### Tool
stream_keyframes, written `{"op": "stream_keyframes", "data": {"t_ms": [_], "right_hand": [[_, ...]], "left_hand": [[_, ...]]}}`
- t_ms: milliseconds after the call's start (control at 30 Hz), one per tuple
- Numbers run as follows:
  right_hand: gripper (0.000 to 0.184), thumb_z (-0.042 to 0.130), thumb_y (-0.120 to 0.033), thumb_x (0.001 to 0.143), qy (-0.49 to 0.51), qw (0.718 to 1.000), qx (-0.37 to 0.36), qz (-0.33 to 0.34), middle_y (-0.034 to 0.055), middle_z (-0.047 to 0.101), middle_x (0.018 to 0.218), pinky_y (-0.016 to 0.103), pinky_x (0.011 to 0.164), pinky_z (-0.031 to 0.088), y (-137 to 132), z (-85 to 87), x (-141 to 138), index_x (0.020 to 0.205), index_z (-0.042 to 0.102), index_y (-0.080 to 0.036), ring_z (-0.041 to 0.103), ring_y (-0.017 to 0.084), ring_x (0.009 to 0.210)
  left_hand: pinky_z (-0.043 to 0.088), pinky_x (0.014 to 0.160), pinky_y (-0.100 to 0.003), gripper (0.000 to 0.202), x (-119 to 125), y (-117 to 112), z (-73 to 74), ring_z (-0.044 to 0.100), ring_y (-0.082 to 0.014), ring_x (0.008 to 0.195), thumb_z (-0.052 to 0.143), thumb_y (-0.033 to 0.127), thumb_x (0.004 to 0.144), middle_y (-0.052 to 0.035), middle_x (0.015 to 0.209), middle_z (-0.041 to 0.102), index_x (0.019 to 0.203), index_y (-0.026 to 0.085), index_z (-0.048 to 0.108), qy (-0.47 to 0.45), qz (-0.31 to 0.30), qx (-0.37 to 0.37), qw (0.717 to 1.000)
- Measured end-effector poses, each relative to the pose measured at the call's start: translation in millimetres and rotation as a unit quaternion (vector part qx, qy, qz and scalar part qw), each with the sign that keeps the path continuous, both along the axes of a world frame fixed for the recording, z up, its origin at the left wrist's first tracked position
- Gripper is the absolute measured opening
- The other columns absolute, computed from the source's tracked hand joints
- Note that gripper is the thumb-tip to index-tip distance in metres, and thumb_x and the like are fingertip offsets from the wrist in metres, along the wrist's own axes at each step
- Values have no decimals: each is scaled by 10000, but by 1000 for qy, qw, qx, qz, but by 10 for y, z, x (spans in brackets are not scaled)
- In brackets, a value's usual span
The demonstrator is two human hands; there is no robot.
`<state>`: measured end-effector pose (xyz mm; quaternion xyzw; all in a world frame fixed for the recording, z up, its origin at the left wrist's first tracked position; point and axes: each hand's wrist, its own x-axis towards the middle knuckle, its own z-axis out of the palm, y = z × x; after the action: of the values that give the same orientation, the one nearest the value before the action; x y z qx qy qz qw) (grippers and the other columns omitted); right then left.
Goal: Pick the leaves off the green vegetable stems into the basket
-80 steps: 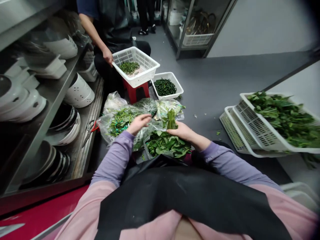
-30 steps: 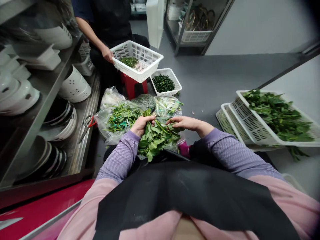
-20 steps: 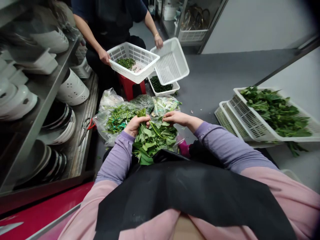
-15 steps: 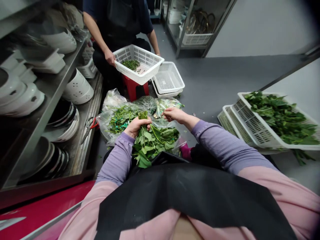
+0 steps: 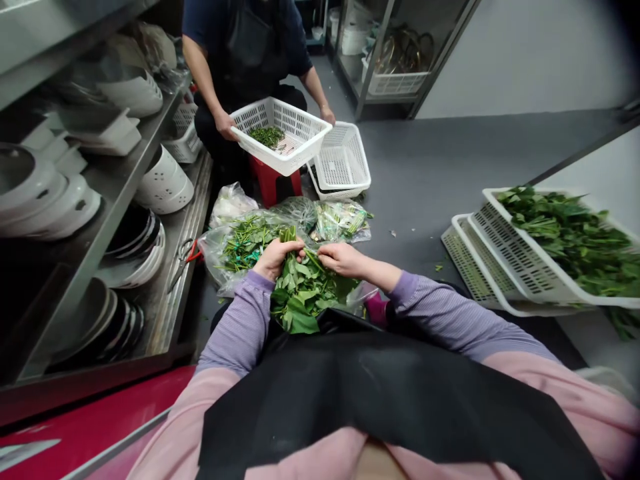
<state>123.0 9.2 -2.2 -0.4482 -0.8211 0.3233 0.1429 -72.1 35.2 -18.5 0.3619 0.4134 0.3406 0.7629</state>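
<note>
In the head view my left hand (image 5: 276, 257) is closed round the stems of a bunch of leafy greens (image 5: 299, 287), stem ends up and broad leaves hanging towards my lap. Just to its right, my right hand (image 5: 344, 259) is closed in a pinch at a green stem (image 5: 312, 257) beside the bunch. Part of that stem is hidden by the fingers. Beyond my left hand lies an open plastic bag (image 5: 214, 257) with more green stems (image 5: 245, 241) in it, some bound with teal ties.
A co-worker opposite holds a white basket (image 5: 305, 148) with some cut greens above a red stool (image 5: 273, 185). Stacked baskets (image 5: 537, 263) heaped with leaves stand at right. Shelves with dishes (image 5: 113, 133) line the left, with red-handled scissors (image 5: 184, 259) at the edge.
My right hand has come left and down to a stem beside the bunch. My left hand keeps its hold. The view has shifted slightly, and the co-worker's far hand now shows on the basket.
</note>
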Motion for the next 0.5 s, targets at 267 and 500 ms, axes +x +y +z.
{"op": "stream_keyframes", "data": {"t_ms": [267, 500], "right_hand": [[206, 423, -276, 673, 292, 892, -118, -325, -39, 326, 458, 236, 493, 289, 50, -166, 10, 494, 367, -191, 307, 87, 463], [250, 595, -396, 665, 272, 894, -312, -171, -55, 394, 500, 204, 470, 293, -60, -139, 284, 676, 556, -150, 320, 61, 465]], "left_hand": [[376, 422, -192, 202, 171, -148, 51, 501, -70, 431, 680, 256, 609, -11, 578, 620, 695, 112, 567, -23, 16, 48, 998], [390, 421, -181, 159, 160, -80, -18, 499, -59, 427, 659, 203, 604, 3, 568, 615, 699, 115, 567, -52, 63, -33, 996]]}}
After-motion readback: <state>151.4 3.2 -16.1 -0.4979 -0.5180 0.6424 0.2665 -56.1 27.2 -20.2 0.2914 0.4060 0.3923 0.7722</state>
